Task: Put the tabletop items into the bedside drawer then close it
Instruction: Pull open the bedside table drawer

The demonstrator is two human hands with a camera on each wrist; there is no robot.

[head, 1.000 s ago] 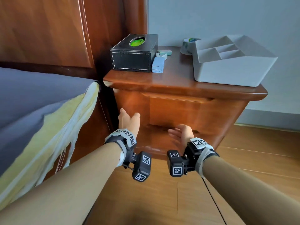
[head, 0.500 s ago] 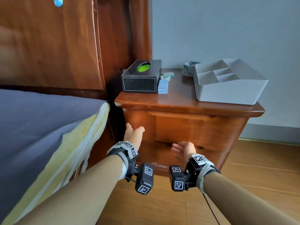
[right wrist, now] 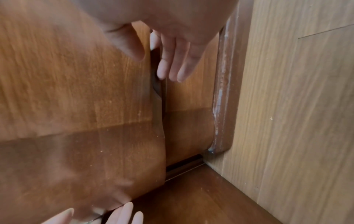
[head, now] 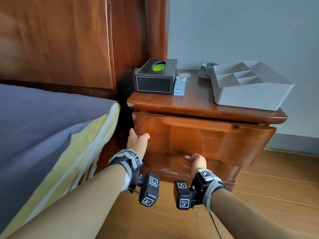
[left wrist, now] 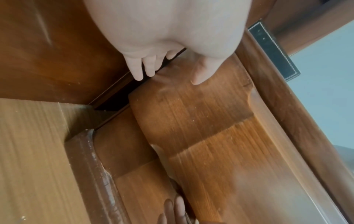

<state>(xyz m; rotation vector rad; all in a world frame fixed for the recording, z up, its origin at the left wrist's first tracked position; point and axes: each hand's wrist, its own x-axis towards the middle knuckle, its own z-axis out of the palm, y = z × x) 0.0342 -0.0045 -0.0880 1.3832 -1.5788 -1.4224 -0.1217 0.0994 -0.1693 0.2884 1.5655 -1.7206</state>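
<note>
At drawer front, left fingers (left wrist: 138, 68): straight, spread slightly, at its left edge.
Right fingers (right wrist: 170, 66): relaxed, apart, under its lower lip.
Drawer (head: 198, 140): barely ajar.
Surface (head: 195, 100): tissue box (head: 157, 77) back-left corner; tape roll (head: 205, 70) rear; organiser (head: 248, 85) right edge.

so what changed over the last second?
The top drawer has slid out slightly from the nightstand, with the left hand at its left edge and the right hand under its lower lip. Tissue box, organizer and tape roll stayed put.
</note>
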